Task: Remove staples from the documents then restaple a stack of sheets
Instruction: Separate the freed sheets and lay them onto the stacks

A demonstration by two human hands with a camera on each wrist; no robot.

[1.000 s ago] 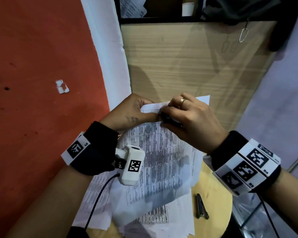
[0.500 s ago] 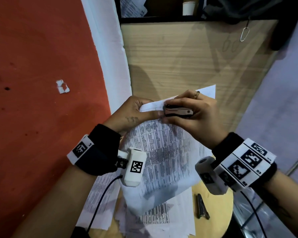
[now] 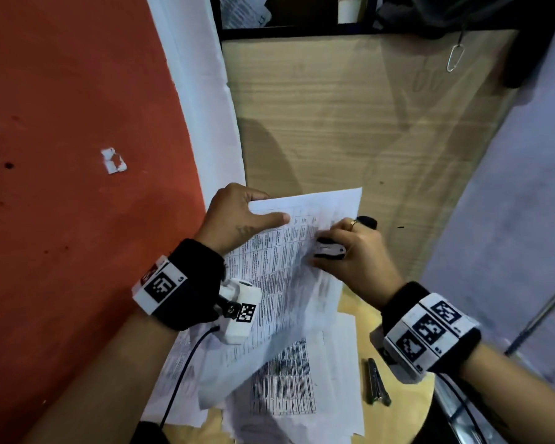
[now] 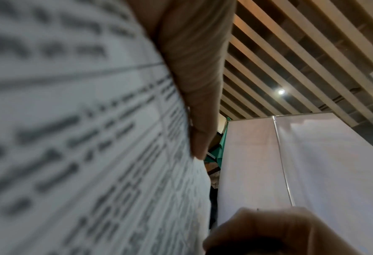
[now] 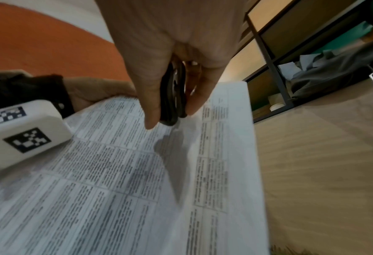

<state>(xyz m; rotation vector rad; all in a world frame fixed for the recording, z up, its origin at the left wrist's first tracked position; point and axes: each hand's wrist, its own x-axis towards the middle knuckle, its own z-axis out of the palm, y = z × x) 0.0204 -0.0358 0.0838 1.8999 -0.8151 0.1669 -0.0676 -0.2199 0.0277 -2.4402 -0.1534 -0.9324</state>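
Two hands are at work over a small round table (image 3: 407, 408); the left hand (image 3: 234, 216) pinches the top-left corner of the lifted document (image 3: 289, 277), thumb laid flat along its printed face and the other fingers hidden behind the sheet; the right hand (image 3: 353, 254) is wrapped round a small black staple remover (image 3: 330, 251), thumb and forefinger squeezing its sides, and holds it just above the upper right part of that document without biting into the paper, as the right wrist view shows. No staple can be made out at the held corner, though the view there is too blurred to be sure, so I judge that the unstapling of this document is done or nearly so; loose sheets (image 3: 302, 386) lie fanned on the table beneath, which suggests that part of the removal is finished; the gathering and restapling of a stack is all left to do, and the stapler (image 3: 377, 381) lies untouched on the table near the right wrist. The document is tilted up off the table, its long axis running from the near-left edge of the table up and away to the right; the remover's long axis lies roughly across the page, its jaw end towards the left hand; the stapler's long axis runs roughly towards and away from the person.
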